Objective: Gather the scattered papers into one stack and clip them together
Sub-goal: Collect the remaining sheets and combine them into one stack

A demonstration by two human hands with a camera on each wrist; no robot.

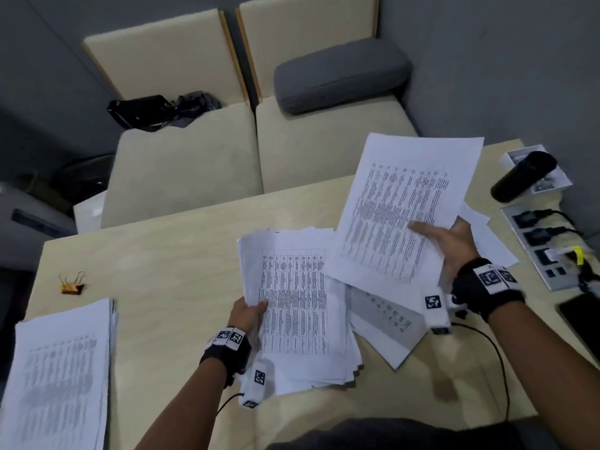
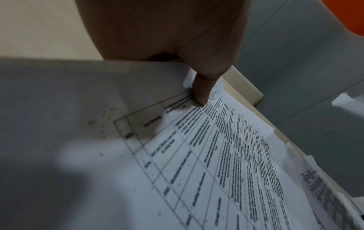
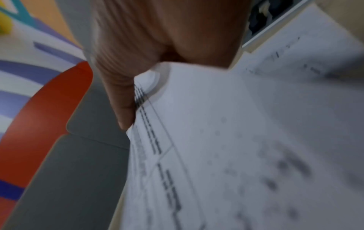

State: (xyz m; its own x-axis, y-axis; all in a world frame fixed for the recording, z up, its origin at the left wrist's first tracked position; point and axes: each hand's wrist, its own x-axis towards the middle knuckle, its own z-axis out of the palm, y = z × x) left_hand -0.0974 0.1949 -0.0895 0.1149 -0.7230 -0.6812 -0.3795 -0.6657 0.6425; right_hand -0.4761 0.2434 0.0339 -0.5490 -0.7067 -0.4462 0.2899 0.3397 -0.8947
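My left hand (image 1: 248,311) grips the left edge of a thick stack of printed papers (image 1: 298,306), thumb on top (image 2: 201,91), near the middle of the wooden table (image 1: 156,254). Lifted above the table, a few printed sheets (image 1: 406,203) are held by my right hand (image 1: 448,241), thumb on top of their near edge (image 3: 122,109). More loose sheets (image 1: 386,323) lie flat under and right of the held ones. A gold binder clip (image 1: 72,283) lies far left on the table. A separate paper pile (image 1: 61,371) sits at the near left corner.
A power strip with plugs (image 1: 545,245), a black cylinder (image 1: 522,175) on a white box and a dark phone (image 1: 581,316) crowd the table's right edge. A beige sofa (image 1: 194,164) with a grey cushion (image 1: 341,74) and black bag (image 1: 143,110) stands behind.
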